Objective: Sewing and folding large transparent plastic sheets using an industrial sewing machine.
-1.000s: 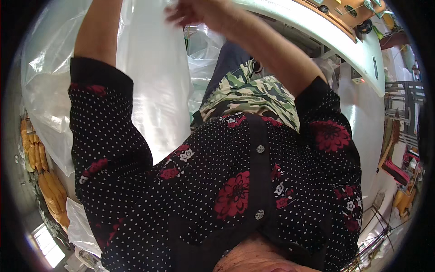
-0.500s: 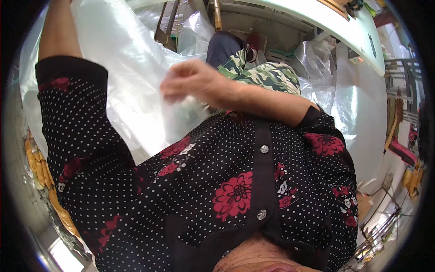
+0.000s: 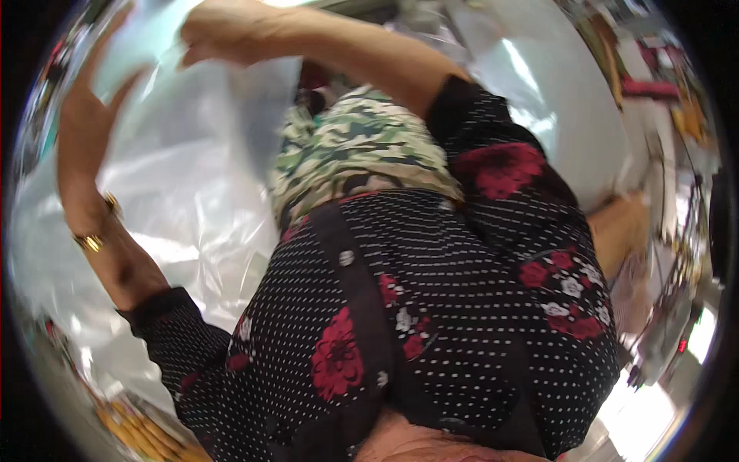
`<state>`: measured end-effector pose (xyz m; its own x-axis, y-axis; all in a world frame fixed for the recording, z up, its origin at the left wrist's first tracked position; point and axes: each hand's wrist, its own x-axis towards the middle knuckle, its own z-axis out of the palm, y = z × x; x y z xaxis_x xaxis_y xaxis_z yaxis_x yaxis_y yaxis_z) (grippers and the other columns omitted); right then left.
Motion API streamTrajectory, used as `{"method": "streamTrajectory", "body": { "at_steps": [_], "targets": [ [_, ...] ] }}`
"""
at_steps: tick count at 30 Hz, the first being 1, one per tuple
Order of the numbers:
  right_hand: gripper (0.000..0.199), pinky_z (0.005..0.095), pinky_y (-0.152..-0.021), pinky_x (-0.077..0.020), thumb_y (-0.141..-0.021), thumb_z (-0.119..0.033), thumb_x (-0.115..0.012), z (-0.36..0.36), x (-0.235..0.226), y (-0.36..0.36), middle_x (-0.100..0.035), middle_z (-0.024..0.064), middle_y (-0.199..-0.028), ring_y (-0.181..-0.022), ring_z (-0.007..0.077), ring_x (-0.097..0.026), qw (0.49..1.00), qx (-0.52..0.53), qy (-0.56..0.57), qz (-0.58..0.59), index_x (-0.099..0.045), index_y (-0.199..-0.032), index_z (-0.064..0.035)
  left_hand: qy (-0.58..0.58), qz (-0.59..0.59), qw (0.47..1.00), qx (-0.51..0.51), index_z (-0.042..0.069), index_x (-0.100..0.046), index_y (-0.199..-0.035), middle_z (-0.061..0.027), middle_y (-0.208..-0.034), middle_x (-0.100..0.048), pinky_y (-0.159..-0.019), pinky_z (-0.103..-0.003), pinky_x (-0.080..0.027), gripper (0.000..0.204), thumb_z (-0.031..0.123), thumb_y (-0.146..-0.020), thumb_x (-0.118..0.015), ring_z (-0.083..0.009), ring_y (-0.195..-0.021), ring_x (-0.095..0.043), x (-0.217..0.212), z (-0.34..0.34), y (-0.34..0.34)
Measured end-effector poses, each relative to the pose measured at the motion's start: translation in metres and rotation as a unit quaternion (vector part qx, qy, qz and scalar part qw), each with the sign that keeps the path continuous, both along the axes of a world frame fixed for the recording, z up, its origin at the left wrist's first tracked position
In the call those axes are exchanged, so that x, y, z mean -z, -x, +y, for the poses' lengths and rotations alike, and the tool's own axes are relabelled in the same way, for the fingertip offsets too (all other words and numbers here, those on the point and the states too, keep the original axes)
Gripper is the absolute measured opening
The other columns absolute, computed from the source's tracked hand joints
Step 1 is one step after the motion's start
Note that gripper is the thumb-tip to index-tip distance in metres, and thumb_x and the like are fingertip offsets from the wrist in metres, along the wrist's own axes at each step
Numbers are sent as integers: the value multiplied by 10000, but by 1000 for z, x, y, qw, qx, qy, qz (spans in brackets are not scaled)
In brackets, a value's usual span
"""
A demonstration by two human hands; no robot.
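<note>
My left hand (image 3: 92,96) is at the upper left, its wrist in a gold-coloured bracelet (image 3: 91,242). Its thumb stands apart from the stretched fingers, and nothing shows between them. At the top, my right hand (image 3: 225,35) reaches across to the left, fingers curled inward; motion blur hides what they hold, if anything. Beneath and between both hands spreads a large sheet of clear, shiny plastic film (image 3: 185,165), wrinkled and glossy. Whether either hand touches it I cannot tell.
Camouflage cloth (image 3: 369,146) covers my lap. More clear plastic (image 3: 531,85) hangs or lies at the upper right. Beyond it are a pinkish-red object (image 3: 650,88) and assorted clutter. Yellow-orange bundled things (image 3: 142,431) lie at the lower left edge.
My left hand has come into view at the upper left. My right hand has moved up and left, away from my lap. My view has turned and shifted, with blur.
</note>
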<state>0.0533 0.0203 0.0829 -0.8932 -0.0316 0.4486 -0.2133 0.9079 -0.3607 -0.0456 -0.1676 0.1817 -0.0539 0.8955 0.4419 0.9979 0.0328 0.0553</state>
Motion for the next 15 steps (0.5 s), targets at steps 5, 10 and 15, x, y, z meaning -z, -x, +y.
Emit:
{"method": "streamTrajectory", "body": {
  "at_steps": [5,10,15],
  "targets": [
    [282,398,-683,-533,-831,-401,-681,-18,24,-56,-700,110,-834,-776,281,-681,988,54,141,20,-731,-881,-128,30,-185,982,-34,-1,-632,-984,-123,-684,-499,-616,-309,-433,164,124,-887,-674,-206,-616,-454,77,9,-38],
    [220,287,-536,-464,-878,-220,-673,-13,76,-121,-648,55,-634,-556,127,-598,894,-2,445,-47,-688,-805,-12,136,-80,986,-45,-6,-622,-933,-124,-737,-554,-664,-324,-450,148,102,-857,-689,-214,-665,-518,60,27,-33],
    [200,400,-639,-499,-883,-234,-638,-26,83,-146,-621,139,-775,-703,324,-640,956,146,192,166,-585,-892,-42,128,56,990,32,72,-613,-1215,-84,-1101,-669,-997,-391,-428,489,117,-747,-749,-300,-1072,-608,64,58,-108]
  ]
}}
